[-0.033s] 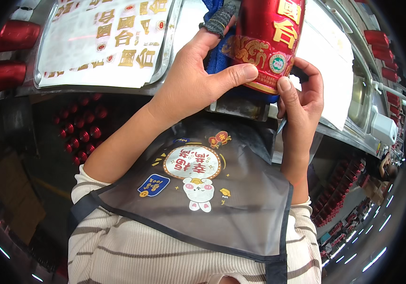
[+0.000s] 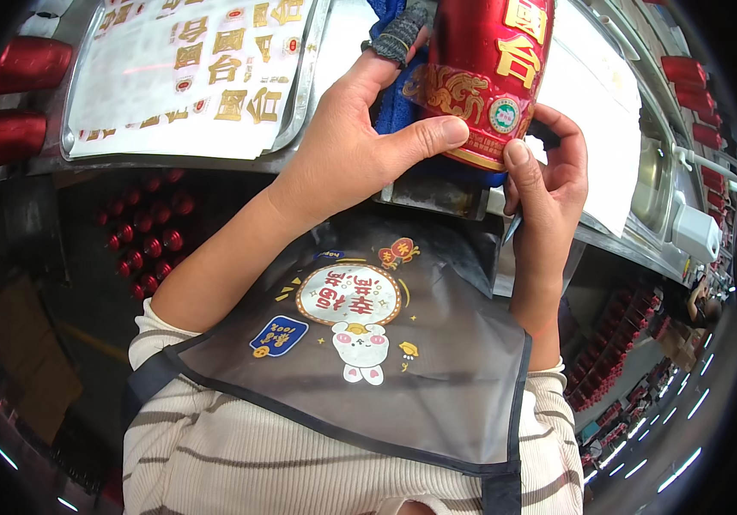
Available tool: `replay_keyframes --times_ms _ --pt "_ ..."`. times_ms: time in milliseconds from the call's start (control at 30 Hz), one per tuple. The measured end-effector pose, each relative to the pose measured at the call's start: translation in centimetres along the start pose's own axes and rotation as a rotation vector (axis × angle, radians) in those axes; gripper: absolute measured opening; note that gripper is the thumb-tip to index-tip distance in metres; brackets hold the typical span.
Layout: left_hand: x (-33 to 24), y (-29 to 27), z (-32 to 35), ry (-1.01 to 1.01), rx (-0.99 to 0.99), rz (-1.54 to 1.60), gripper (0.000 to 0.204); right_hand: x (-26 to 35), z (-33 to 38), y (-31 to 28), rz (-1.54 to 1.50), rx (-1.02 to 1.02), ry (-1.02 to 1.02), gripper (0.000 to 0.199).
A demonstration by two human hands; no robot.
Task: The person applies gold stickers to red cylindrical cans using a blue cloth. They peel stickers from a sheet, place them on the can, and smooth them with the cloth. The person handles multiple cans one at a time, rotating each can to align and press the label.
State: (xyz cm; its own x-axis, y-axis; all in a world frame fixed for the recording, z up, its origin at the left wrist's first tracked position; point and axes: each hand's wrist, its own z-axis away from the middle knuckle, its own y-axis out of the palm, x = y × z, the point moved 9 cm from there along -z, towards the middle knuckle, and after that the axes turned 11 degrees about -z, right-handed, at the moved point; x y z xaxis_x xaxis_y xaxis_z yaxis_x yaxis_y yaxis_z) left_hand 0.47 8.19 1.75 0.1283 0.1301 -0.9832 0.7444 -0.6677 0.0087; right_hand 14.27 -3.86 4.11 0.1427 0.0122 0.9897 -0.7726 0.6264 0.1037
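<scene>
Nothing has visibly moved: two hands (image 2: 364,129) (image 2: 550,184) hold one red bottle (image 2: 482,64).

The red bottle (image 2: 482,81) filled the far middle, and the left hand (image 2: 377,129) and right hand (image 2: 553,176) were on it, so that way was blocked. Near, a hand could go between the two arms (image 2: 235,249), over the apron (image 2: 450,369). On the left, the rim of the tray (image 2: 309,79) and the two red pots (image 2: 32,65) past it stood in the way. On the right, there was room over the white paper (image 2: 600,120), up to the white plastic box (image 2: 696,233)
</scene>
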Motion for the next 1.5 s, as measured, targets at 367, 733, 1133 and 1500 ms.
replay_keyframes --times_ms 367,733,1133,1500 --pt "1.3 -1.4 0.1 -0.116 -0.009 0.104 0.062 -0.9 -0.1 -1.1 -0.039 0.007 0.041 0.035" --pt "-0.6 0.2 -0.3 0.050 0.012 -0.028 0.062 -1.1 0.2 -1.1 -0.072 0.022 0.031 0.036" --pt "-0.7 0.5 -0.3 -0.006 0.105 -0.075 0.058 -0.9 0.0 -0.7 -0.182 0.045 0.041 0.043" --pt "-1.7 0.3 -0.5 -0.038 0.075 -0.072 0.066 -3.2 -1.5 -7.6 -0.473 -0.283 0.170 0.027"
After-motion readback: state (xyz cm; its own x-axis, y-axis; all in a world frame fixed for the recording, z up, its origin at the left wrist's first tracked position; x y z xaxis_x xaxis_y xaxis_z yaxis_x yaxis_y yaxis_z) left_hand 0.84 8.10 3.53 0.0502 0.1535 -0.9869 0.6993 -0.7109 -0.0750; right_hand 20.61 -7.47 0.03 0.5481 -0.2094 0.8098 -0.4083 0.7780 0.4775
